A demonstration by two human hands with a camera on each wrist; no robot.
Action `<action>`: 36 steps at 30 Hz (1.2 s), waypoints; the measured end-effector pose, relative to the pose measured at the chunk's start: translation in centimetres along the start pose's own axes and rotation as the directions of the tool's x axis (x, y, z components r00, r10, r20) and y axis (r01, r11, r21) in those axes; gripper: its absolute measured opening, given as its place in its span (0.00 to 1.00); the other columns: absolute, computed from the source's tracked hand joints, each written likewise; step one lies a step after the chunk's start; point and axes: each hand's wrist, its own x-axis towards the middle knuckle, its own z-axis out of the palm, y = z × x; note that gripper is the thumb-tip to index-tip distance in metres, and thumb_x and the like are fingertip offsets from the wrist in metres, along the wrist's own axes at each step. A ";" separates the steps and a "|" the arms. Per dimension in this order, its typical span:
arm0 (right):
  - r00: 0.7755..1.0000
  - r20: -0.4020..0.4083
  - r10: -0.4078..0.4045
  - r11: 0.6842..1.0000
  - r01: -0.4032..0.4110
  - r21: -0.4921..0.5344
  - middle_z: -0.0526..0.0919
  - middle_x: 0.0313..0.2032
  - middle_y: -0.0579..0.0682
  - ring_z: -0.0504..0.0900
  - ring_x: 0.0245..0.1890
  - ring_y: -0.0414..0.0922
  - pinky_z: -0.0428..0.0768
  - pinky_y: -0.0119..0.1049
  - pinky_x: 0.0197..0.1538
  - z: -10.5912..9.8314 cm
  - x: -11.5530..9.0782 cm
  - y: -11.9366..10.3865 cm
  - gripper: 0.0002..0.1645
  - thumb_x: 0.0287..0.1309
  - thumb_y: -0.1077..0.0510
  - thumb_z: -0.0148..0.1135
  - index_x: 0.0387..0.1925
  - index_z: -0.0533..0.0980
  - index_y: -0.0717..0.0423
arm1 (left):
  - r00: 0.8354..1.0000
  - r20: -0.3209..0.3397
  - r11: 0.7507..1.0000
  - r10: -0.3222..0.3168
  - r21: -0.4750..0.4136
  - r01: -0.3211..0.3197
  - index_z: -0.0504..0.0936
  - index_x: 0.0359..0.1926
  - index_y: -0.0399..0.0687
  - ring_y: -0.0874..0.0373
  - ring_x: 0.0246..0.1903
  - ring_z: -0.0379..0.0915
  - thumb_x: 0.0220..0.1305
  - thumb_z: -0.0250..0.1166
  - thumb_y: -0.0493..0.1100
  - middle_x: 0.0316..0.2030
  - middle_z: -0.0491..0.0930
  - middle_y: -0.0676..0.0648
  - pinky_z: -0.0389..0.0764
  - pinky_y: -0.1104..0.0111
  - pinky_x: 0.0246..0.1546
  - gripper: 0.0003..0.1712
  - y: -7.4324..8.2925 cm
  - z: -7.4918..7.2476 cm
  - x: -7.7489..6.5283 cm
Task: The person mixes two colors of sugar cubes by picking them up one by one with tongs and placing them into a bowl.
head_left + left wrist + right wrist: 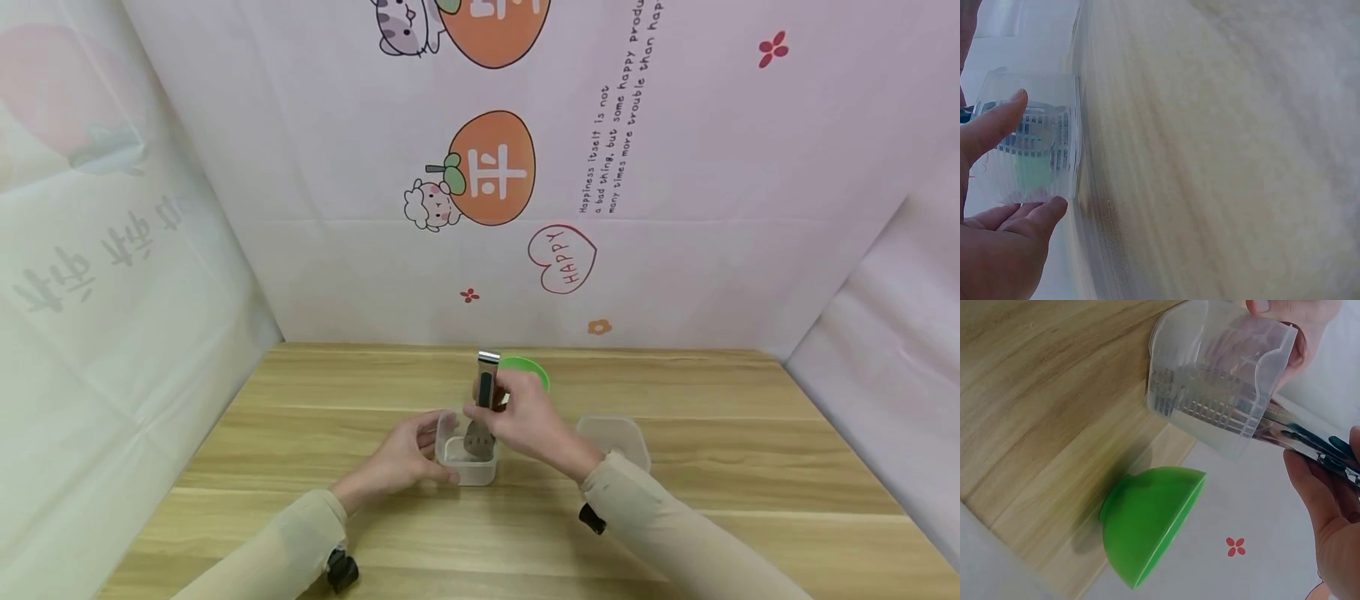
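A clear plastic container [467, 475] stands on the wooden table. My left hand [408, 454] holds it from the left, thumb on the near side and fingers on the far side. In the left wrist view the thumb [1007, 119] lies against the container's wall. My right hand [528, 417] grips metal tongs [486, 387] with dark green grips on their arms. Their slotted heads [1210, 412] are down inside the container and show through its wall. Behind the right hand, a green bowl [1150, 519] stands on the table, partly hidden in the head view.
A translucent lid [615, 437] lies on the table right of the container, partly behind the right forearm. A printed white cloth [375, 275] hangs at the table's back edge, with more cloth along the left and right sides.
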 end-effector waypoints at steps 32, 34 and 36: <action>0.933 -0.283 0.224 0.938 -0.128 0.322 0.86 0.29 0.56 0.85 0.29 0.48 0.88 0.35 0.34 -3.8 1.3 -1.8 0.08 0.61 0.67 0.75 0.35 0.81 0.65 | 1.000 -0.008 1.000 -0.017 -0.010 0.017 0.60 0.77 0.29 0.34 0.71 0.66 0.49 0.83 0.31 0.73 0.66 0.30 0.70 0.53 0.72 0.59 0.3 0.0 -0.2; 0.924 -0.301 0.236 0.932 -0.127 0.341 0.86 0.30 0.57 0.85 0.29 0.48 0.90 0.36 0.35 -4.4 1.5 -1.6 0.09 0.61 0.67 0.75 0.36 0.80 0.66 | 1.000 -0.006 1.000 -0.015 -0.014 0.014 0.60 0.77 0.28 0.34 0.71 0.66 0.48 0.83 0.30 0.74 0.66 0.30 0.71 0.54 0.71 0.59 0.2 0.1 -0.2; 0.916 -0.321 0.242 0.926 -0.120 0.358 0.86 0.31 0.59 0.86 0.30 0.49 0.91 0.38 0.36 -4.9 1.7 -1.4 0.09 0.61 0.67 0.75 0.37 0.80 0.67 | 1.000 -0.004 1.000 -0.012 -0.017 0.012 0.59 0.77 0.28 0.34 0.71 0.66 0.49 0.83 0.30 0.74 0.66 0.30 0.71 0.55 0.71 0.59 0.3 0.1 -0.2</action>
